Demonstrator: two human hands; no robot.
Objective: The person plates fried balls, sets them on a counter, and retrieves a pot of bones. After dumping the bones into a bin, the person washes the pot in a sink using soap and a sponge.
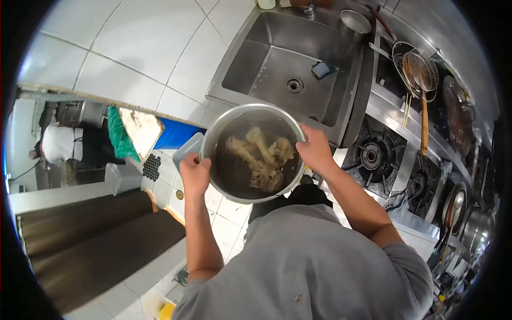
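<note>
Apparently, carrying was in hand: left hand (194, 173) and right hand (316, 149) gripped a pot (256, 106) of meat (265, 176), fingers closed at opposite edges; the next move called for level support.

Your shirt (298, 261) plain gry. Your pot (253, 106) slvr; liquid (229, 176) murky gry-brn, bones (265, 176) tan-brn. From you: sink (256, 69) slvr-gry, 12 o'clk; sponge (321, 70) blu-gry, 1; burner (372, 155) blk, 3; panels (112, 256) dk brn, 8; plastic (121, 136) grn, 9; tiles (144, 48) wht w/ dk grid, 11.
</note>
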